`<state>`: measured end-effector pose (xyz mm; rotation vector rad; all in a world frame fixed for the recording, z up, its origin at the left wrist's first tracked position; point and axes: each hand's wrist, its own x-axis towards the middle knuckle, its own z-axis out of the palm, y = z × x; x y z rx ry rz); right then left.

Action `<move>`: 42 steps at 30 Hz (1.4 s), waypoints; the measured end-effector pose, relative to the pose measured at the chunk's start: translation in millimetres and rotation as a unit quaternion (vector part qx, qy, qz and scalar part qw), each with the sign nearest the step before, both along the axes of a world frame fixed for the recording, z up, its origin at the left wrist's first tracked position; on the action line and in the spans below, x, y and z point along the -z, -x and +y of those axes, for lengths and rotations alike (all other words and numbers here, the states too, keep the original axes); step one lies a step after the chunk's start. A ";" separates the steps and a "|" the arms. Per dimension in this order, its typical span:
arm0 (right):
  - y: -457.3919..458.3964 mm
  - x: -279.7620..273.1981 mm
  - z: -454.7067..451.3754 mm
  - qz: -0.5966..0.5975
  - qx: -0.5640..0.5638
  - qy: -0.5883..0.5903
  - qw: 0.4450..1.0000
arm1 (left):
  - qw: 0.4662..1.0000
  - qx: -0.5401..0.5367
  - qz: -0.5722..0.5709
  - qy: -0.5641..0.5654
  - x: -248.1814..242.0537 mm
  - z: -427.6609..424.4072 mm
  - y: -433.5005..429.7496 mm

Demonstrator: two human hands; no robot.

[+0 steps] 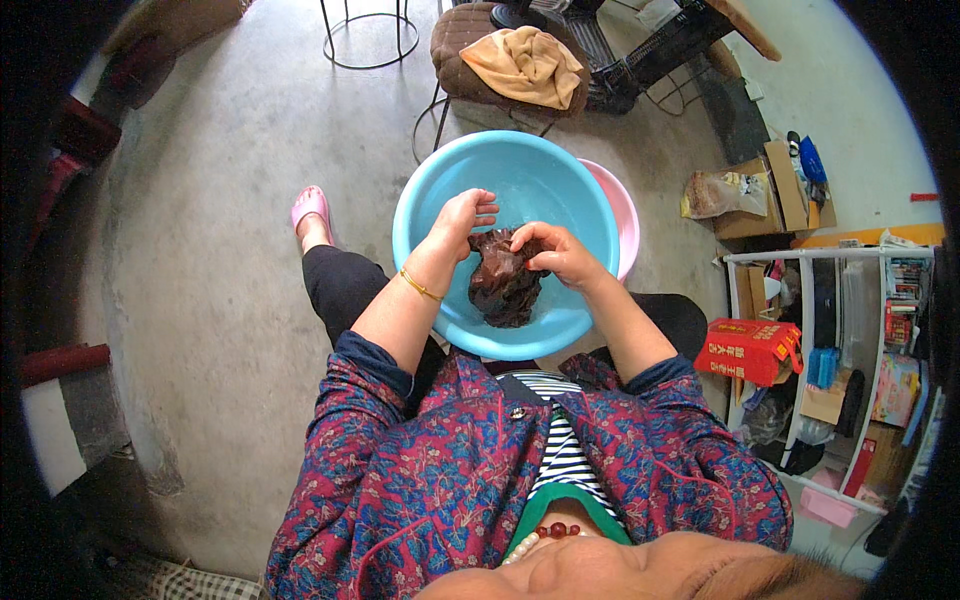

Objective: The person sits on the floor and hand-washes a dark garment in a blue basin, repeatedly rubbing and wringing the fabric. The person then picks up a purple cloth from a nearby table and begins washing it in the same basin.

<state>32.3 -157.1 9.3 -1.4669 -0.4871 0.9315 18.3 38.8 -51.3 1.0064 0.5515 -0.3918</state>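
A wet, crumpled dark brown cloth [501, 289] lies bunched in a light blue plastic basin [415, 202] in front of me. Some clear water shows on the basin's bottom. My left hand [463, 223] is over the basin at the cloth's upper left, its fingers extended and nothing visible in them. A gold-coloured bangle [420, 285] circles that wrist. From the right, my right hand [561, 253] has its thumb and bent index finger on the cloth's upper right part, with a fold between them. The underside of the cloth is hidden.
A pink basin [626, 225] shows behind the blue one. Beyond stands a brown padded stool [457, 52] with a tan cloth [525, 67] on it. To the right are a white shelf unit [806, 300], a red bag [750, 349] bearing writing, and a cardboard box [784, 187].
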 end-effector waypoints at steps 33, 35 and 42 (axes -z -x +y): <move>-18.7 -98.3 -16.9 -0.014 0.243 -0.256 0.935 | 0.928 0.244 -0.174 -0.222 10.0 -13.4 -2.2; -24.3 -110.4 -17.1 -0.016 0.226 -0.291 0.930 | 0.915 0.241 -0.208 -0.249 12.7 -15.5 -0.4; -48.8 -158.0 4.6 -0.054 0.219 -0.339 0.914 | 0.830 0.326 -0.213 -0.399 3.2 -18.0 2.4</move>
